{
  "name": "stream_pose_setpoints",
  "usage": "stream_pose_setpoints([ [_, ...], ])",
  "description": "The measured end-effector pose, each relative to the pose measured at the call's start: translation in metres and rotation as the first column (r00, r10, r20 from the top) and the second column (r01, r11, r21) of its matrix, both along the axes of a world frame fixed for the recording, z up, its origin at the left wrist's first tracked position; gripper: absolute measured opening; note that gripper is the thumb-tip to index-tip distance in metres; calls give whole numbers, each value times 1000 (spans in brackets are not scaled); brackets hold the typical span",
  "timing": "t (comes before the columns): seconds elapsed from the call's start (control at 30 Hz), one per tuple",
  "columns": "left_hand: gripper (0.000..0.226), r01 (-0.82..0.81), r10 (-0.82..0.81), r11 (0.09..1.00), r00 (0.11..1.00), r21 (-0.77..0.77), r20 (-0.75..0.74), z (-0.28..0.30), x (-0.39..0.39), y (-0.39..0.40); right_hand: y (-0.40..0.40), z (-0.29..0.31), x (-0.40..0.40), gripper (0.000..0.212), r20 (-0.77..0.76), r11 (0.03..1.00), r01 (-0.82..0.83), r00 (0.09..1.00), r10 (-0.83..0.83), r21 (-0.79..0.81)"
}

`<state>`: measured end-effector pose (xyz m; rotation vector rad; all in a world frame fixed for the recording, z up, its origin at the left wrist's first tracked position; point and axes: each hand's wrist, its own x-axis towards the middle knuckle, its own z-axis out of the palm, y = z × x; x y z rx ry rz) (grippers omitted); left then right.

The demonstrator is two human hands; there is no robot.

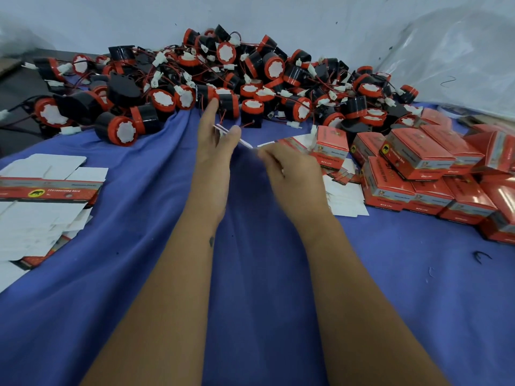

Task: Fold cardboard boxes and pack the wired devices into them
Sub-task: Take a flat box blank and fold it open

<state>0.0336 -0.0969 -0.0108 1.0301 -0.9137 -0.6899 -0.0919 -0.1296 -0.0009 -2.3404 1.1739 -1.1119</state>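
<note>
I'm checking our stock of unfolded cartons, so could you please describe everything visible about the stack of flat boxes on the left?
The stack of flat boxes lies unfolded on the blue cloth at the left edge, loosely fanned. It looks like thin cardboard: mostly white inner faces up, with one red printed strip showing a yellow-and-black emblem. Neither hand touches it; the device pile sits behind it.

Even, soft indoor light, fairly bright; no hard shadows on the blue cloth (264,274), only faint shade in its folds. Source not visible. Right hand (292,174) smeared by motion blur, fingers indistinct; left hand (214,140) a little sharper. Pale glare on the clear plastic sheet (459,57) at upper right and on the glossy tops of the red boxes (418,151). Wide-angle bend: table edges curve, corners stretch. Print on the boxes too soft to read.
</note>
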Motion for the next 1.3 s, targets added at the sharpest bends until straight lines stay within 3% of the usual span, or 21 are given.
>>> stream_pose_setpoints([
  [0.07,29,-64,64,998,998,30,-13,-1,1,0,0,-1,-1,24,-21,995,-81,996,82,56],
  [0.17,28,-199,202,974,979,110,-14,-2,2,-1,-3,-2,-1,34,-92,984,-118,987,131,135],
  [0.27,29,-215,215,966,976,143,12,0,0,-1,-4,-2,2,42,-182,998,-18,983,29,62],
  [0.37,32,-175,164,975,982,134,89,1,-4,1,-7,1,-4,45,-72,993,118,991,-116,20],
  [0.47,36,-133,103,983,969,124,222,-1,-9,3,-8,1,-8,42,-1,987,160,987,-160,9],
  [0.63,54,-137,91,983,940,120,329,-4,-5,-1,6,-3,5,35,93,991,-102,989,110,-92],
  [0.7,39,-157,119,981,953,118,280,-4,-3,-4,9,-4,10,33,134,983,-165,976,175,-82],
  [0.8,34,-224,197,967,960,124,197,-5,1,-7,12,-2,11,39,395,978,-207,899,191,-3],
  [0.87,33,-256,237,961,958,108,164,-5,3,-7,7,-2,5,55,514,976,-203,847,138,73],
  [0.97,34,-290,279,953,953,86,120,-4,6,-6,-1,-2,-3,80,435,966,-215,891,132,147],
  [1.03,36,-304,299,948,952,98,65,-2,6,-5,-5,-3,-4,89,272,952,-264,938,215,157],
  [1.13,32,-293,302,951,948,96,-101,2,7,0,-7,-7,1,79,51,945,-284,959,279,165],
  [1.23,20,-158,151,987,969,-20,-193,6,6,8,-6,-7,2,56,173,946,-289,949,263,148],
  [1.3,33,-69,63,997,987,-34,-151,7,4,10,-5,-5,1,45,269,948,-279,935,231,156],
])
